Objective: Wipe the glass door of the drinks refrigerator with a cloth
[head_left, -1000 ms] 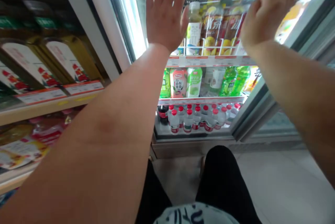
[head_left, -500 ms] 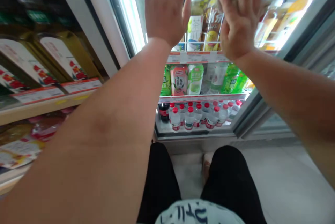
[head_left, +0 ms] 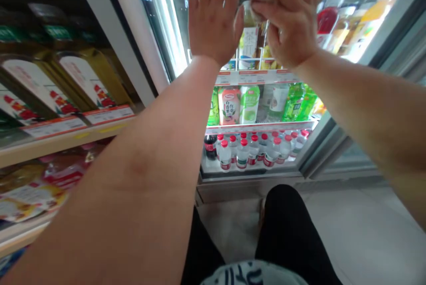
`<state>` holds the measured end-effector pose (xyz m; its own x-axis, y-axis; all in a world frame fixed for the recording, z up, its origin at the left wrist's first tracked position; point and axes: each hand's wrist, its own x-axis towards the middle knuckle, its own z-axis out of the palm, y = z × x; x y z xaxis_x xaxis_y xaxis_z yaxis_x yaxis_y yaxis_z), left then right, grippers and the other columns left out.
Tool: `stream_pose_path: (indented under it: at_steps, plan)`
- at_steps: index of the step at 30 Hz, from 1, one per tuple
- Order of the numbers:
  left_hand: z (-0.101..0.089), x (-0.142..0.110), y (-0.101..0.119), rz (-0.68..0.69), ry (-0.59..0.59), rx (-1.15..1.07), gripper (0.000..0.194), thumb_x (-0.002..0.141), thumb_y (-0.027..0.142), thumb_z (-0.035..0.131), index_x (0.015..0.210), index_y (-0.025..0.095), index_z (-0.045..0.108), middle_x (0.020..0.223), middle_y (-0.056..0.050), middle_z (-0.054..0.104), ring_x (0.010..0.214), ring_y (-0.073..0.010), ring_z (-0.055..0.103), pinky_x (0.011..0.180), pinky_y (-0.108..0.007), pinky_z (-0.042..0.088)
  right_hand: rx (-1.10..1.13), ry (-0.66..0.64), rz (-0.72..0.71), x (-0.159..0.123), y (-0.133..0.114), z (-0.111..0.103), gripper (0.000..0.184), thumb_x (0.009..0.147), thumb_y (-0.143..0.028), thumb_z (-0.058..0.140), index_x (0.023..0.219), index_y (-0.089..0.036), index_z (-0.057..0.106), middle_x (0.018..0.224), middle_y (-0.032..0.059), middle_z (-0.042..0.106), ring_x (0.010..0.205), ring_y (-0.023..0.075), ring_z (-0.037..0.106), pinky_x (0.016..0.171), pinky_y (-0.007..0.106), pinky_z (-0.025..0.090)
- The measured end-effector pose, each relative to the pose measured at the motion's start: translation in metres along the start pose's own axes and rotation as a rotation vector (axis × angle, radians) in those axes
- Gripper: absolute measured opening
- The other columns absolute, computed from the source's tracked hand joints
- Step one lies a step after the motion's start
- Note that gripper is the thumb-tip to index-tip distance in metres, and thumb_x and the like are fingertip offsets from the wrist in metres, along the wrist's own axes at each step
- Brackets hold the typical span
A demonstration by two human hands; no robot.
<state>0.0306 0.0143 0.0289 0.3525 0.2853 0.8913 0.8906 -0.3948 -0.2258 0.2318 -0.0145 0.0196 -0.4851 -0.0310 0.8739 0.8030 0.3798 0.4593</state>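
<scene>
My left hand is flat with its fingers spread, and its palm appears to rest on the glass front of a lit drinks fridge. Close on its right, my right hand is closed around a crumpled greyish cloth, held up at the same glass. Behind the hands, a tea bottle with a white label stands on the upper shelf, partly covered by the cloth. The top of the fridge is cut off by the frame.
Green and pink drink bottles fill the middle shelf. Red-capped water bottles stand at the bottom. To the left, a shelf holds large oil bottles. A grey fridge frame runs along the right, above the pale floor.
My right hand has slid left with the cloth, closer to my left hand, uncovering a red bottle. The left hand stays spread. The view has shifted slightly.
</scene>
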Motion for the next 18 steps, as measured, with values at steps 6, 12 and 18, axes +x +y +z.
stream_pose_path:
  at_steps: [6,12,18]
  plan:
    - [0.006,0.000,-0.002,0.037,0.045,0.055,0.069,0.103,0.019,0.041,0.170,0.022,0.024,0.174,-0.007,0.021,0.161,-0.0339,0.014,0.130,-0.062,0.000,-0.133,-0.167,0.700,0.051,0.001,-0.009,0.050,0.100,-0.015,0.039,0.140,-0.010,0.068,0.142,0.0101,0.057,0.142,0.0367,0.049,0.120,0.055,0.024]
    - [-0.004,0.001,0.005,-0.029,-0.034,0.043,0.069,0.103,0.018,0.045,0.169,0.017,0.026,0.174,-0.006,0.020,0.161,-0.0343,0.012,0.132,-0.059,-0.001,-0.031,-0.206,0.329,0.048,-0.026,-0.004,0.054,0.101,-0.018,0.045,0.152,-0.031,0.059,0.157,-0.0006,0.049,0.146,0.0295,0.046,0.123,0.043,0.030]
    - [-0.008,-0.001,0.005,-0.020,-0.006,-0.017,0.071,0.099,0.013,0.052,0.167,0.017,0.031,0.173,-0.006,0.026,0.161,-0.0337,0.017,0.133,-0.060,0.002,-0.068,-0.133,0.727,0.048,0.015,-0.023,0.054,0.096,-0.014,0.038,0.142,-0.011,0.066,0.151,0.0094,0.049,0.151,0.0438,0.032,0.119,0.058,0.018]
